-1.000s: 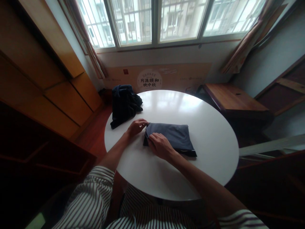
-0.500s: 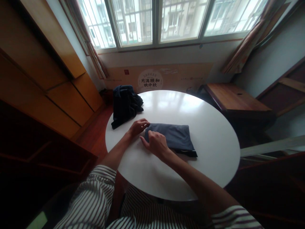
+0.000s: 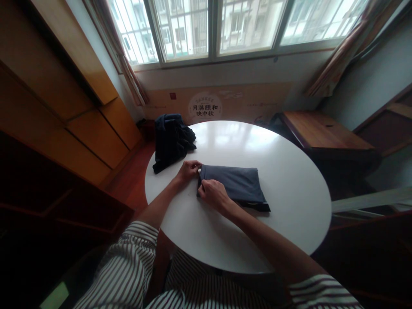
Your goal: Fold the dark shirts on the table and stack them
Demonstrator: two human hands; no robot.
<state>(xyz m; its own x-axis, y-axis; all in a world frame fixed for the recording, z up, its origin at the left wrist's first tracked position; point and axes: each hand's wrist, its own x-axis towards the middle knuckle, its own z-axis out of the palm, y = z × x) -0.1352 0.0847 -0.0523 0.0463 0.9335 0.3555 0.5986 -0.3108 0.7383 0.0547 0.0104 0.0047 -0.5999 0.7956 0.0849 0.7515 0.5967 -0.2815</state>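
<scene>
A folded blue-grey garment (image 3: 240,182) lies flat on the white oval table (image 3: 289,223), with a darker layer showing along its near edge. What kind of garment it is, I cannot tell. My left hand (image 3: 188,170) is closed in a pinch at its far left corner, where a small white spot shows by the fingers. Nearer to me, my right hand (image 3: 214,193) has its fingers curled closed on the garment's left edge. Its palm side is hidden.
A crumpled heap of dark clothes (image 3: 173,139) sits at the table's far left edge. Beyond the right side stands a brown wooden desk (image 3: 325,128). Wooden cabinets (image 3: 96,133) line the left, and a barred window (image 3: 212,30) is ahead.
My right hand's thumb, stretched out before, has closed in with the fingers at the garment's left edge. The left fingers have closed on its far corner. The view has shifted slightly.
</scene>
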